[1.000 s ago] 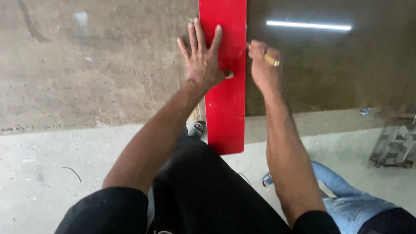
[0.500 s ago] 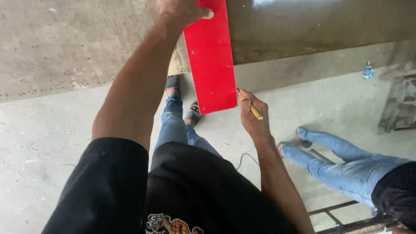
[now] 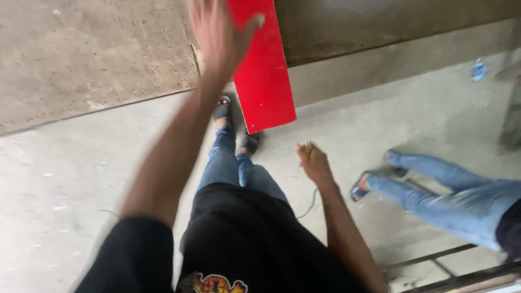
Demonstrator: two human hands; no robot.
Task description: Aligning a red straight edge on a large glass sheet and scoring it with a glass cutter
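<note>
right hand (image 3: 313, 161) sits nearest, below the red board's (image 3: 262, 70) lower edge, clenched on a thin pencil (image 3: 307, 147); left hand (image 3: 218, 33) rests fingers spread against the board's left side, grasping nothing, board's long axis running up the concrete wall (image 3: 97, 59)

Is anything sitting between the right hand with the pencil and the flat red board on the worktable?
Nothing visible. The right hand, holding a yellow pencil, hangs below the flat red board with only bare concrete floor showing in the gap. The left hand rests on the board's upper left edge, away from that gap.
</note>
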